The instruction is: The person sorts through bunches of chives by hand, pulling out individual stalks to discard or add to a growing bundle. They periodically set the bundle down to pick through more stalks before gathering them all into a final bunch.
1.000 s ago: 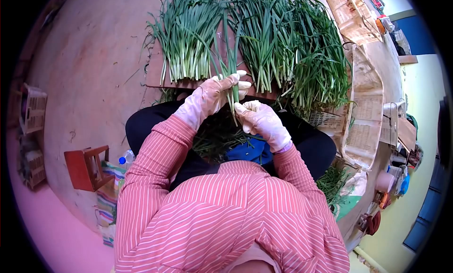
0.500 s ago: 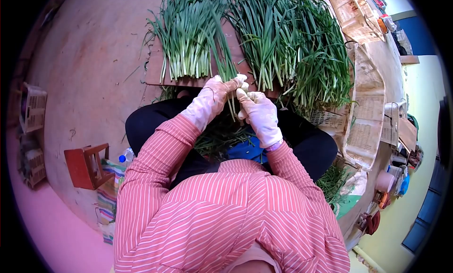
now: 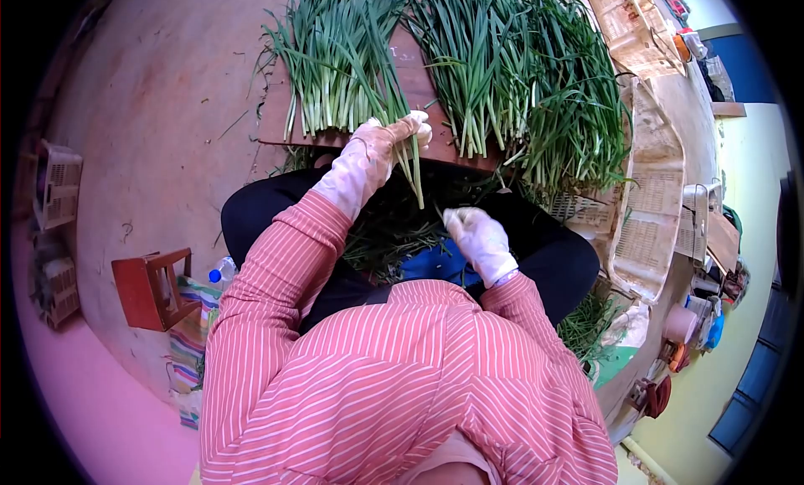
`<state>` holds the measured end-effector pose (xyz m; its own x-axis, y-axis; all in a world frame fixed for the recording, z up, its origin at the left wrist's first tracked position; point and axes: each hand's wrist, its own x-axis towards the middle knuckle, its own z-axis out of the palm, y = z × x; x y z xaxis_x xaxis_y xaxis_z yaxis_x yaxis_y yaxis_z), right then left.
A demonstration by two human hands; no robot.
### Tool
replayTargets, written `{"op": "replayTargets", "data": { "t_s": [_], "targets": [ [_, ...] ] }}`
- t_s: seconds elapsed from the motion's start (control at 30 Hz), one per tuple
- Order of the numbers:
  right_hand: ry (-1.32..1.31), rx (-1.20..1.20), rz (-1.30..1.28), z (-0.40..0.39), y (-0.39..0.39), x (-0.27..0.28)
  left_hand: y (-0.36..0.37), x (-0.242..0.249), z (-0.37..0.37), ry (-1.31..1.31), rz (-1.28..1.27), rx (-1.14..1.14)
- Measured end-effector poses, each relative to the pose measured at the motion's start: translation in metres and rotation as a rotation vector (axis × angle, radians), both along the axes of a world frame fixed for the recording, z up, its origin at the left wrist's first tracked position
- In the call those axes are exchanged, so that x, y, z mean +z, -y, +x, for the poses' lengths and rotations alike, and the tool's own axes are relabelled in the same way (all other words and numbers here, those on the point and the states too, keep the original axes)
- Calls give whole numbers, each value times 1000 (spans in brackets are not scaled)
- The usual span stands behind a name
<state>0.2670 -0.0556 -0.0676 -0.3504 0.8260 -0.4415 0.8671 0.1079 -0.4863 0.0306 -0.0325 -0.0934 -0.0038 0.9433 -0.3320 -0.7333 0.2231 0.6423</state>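
My gloved left hand [image 3: 387,143] is closed around a few garlic chives [image 3: 413,171], their pale ends pointing down toward me and their leaves lying up across the board. My right hand [image 3: 479,240], gloved too, is lower and apart from these stalks, over my lap. Its fingers are curled together; whatever is between them is too small to make out. Beyond my left hand lies a neat bunch of garlic chives [image 3: 331,95] with pale ends toward me. A larger pile of garlic chives [image 3: 486,74] lies to the right on the same brown board [image 3: 410,58].
Loose leaf scraps [image 3: 377,238] and something blue [image 3: 435,263] lie between my legs. Plastic crates [image 3: 649,192] line the right side. At left are a small red wooden stool [image 3: 146,292], a bottle with a blue cap [image 3: 222,274] and a striped bag [image 3: 188,343].
My right hand has moved down and right, away from the stalk ends and toward my lap. My left hand keeps its hold on the garlic chives, shifted slightly left.
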Motion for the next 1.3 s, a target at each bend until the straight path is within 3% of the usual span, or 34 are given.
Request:
{"op": "replayTargets", "data": {
  "t_s": [0.03, 0.1, 0.17, 0.23, 0.37, 0.47, 0.57, 0.7, 0.8, 0.9, 0.93, 1.1, 1.17, 1.23, 1.3],
  "targets": [
    [-66, -147, -53, -10, -5, 15, 0, 1, 1, 0, 0, 0],
    [-107, -160, -226, -31, -18, 47, 2, 5, 6, -29, -124, 44],
    [-344, -71, -150, -42, -13, 43, 5, 11, 9, -27, -132, 40],
    [-334, -13, -130, -50, -13, 39, 6, 15, 10, -27, -140, 41],
    [-266, -237, -206, -53, -13, 25, 7, 20, 7, -57, -154, 2],
    [-229, -111, -11, -42, -16, 17, 5, 26, 8, -234, -266, -47],
    [-367, -79, 216, -40, -15, 12, 0, 25, 11, -287, -327, -42],
    [-274, 4, 385, -48, -9, 47, 1, 30, 18, -348, -336, 25],
    [38, 340, 677, -60, -8, 41, 3, 33, 22, -375, -307, -6],
    [2, 356, 726, -68, -12, 14, 2, 19, 28, -273, -311, 5],
    [-2, 356, 726, -69, -12, 16, 2, 26, 23, -352, -338, -61],
    [-99, 502, 575, -51, 5, 14, -1, 24, 14, -328, -269, 87],
    [-76, 382, 503, -33, 14, 15, -4, 24, 6, -308, -271, 79],
    [-117, 86, 444, -22, 17, 18, -3, 23, 5, -292, -281, 76],
    [-162, -81, -83, -18, 1, 31, -3, 23, 8, -281, -281, 55]
  ]
}}
